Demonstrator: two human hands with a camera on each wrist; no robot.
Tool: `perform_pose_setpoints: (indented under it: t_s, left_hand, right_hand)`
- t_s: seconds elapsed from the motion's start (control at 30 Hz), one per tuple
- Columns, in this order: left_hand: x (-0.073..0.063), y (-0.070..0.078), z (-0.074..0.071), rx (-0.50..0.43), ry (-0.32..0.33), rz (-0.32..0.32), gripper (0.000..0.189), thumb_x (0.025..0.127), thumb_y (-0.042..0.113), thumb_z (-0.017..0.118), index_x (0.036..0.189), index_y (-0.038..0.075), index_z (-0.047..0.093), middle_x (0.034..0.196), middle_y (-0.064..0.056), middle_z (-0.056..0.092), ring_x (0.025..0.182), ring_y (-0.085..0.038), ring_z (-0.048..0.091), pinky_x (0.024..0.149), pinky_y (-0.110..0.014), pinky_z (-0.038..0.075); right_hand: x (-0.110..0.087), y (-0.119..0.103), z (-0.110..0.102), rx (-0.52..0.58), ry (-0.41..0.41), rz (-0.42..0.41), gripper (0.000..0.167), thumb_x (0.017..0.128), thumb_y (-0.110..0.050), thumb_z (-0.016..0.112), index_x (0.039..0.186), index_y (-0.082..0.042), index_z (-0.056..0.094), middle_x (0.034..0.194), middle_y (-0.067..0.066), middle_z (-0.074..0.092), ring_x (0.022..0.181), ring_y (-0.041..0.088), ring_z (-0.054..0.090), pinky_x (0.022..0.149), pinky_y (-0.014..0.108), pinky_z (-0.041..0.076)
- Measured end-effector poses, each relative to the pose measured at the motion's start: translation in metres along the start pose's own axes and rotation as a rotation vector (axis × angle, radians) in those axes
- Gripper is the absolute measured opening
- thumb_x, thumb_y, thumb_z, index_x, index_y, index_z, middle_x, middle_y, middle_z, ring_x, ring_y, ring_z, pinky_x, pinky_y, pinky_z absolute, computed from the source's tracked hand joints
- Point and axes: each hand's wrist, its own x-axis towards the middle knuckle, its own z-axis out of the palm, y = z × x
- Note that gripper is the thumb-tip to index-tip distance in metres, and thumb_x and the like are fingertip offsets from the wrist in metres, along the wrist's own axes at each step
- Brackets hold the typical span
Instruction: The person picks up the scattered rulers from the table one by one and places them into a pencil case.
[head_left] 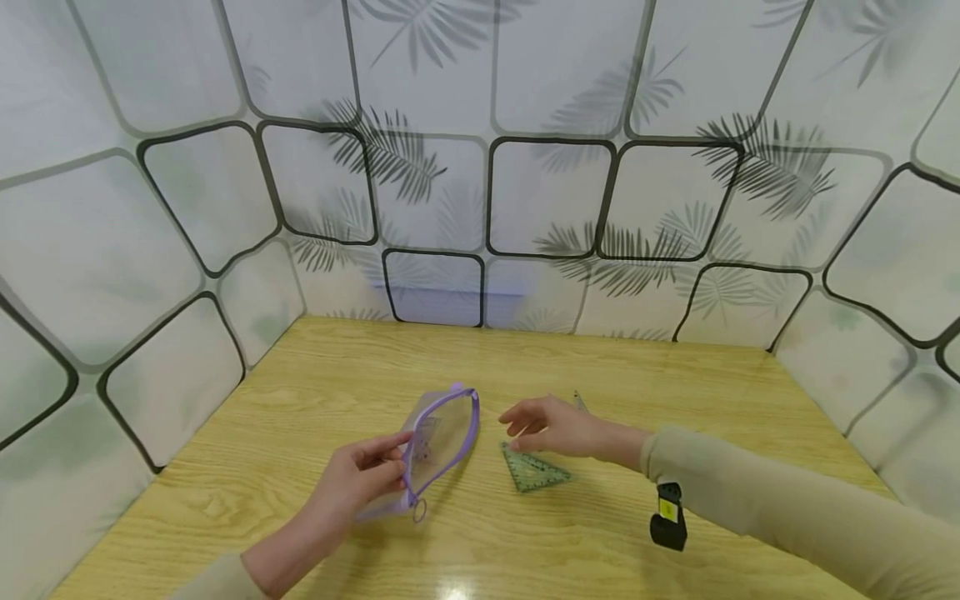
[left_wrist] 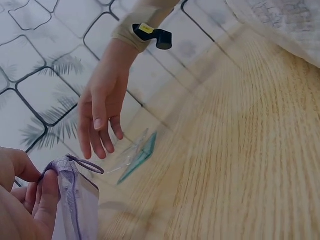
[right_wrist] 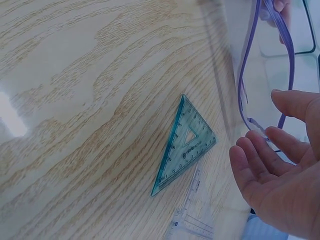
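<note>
Tabletop [head_left: 570, 542], wood-grained, spans the lower part of the head view. At lower left of centre, the left hand [head_left: 352, 479] pinches the edge of a gaping clear pouch [head_left: 475, 417] with purple trim. Right of it, below centre, a green set square [head_left: 536, 473] lies flat; just past it, the right hand [head_left: 555, 427] hangs in the air, fingers loosely bent and free. A clear set square [right_wrist: 192, 220] lies just beside the green one, at bottom centre of the right wrist view. A leaf-patterned sheet [head_left: 547, 200] fills the top.
</note>
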Motion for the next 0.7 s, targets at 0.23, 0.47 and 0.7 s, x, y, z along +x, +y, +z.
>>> perform_pose_setpoints:
  t_s: [0.23,0.47,0.7]
  left_hand:
    - [0.005,0.001,-0.006,0.01,-0.094,0.013,0.055,0.088,0.0,0.06,0.142,-0.004,0.048,0.091,0.003,0.059,0.083,-0.008,0.063,0.079,-0.023,0.061]
    - [0.01,0.004,-0.013,0.019,-0.173,0.017,0.06,0.088,0.001,0.061,0.145,-0.005,0.043,0.092,0.005,0.061,0.08,-0.006,0.064,0.077,-0.021,0.061]
    - [0.013,0.009,-0.019,0.064,-0.215,0.022,0.057,0.091,0.006,0.062,0.144,-0.005,0.044,0.095,0.001,0.062,0.082,-0.006,0.064,0.078,-0.021,0.06]
  right_hand:
    - [-0.002,0.001,0.001,0.006,0.001,0.016,0.051,0.095,-0.022,0.066,0.138,0.001,0.053,0.129,0.023,0.061,0.118,0.035,0.061,0.092,0.036,0.058]
    - [-0.003,0.004,0.001,-0.009,-0.009,0.011,0.05,0.095,-0.021,0.065,0.138,0.002,0.052,0.129,0.025,0.061,0.118,0.035,0.061,0.092,0.035,0.059]
    - [-0.005,0.007,0.001,-0.005,0.0,0.029,0.049,0.095,-0.021,0.066,0.137,0.001,0.054,0.128,0.022,0.062,0.118,0.035,0.061,0.095,0.039,0.057]
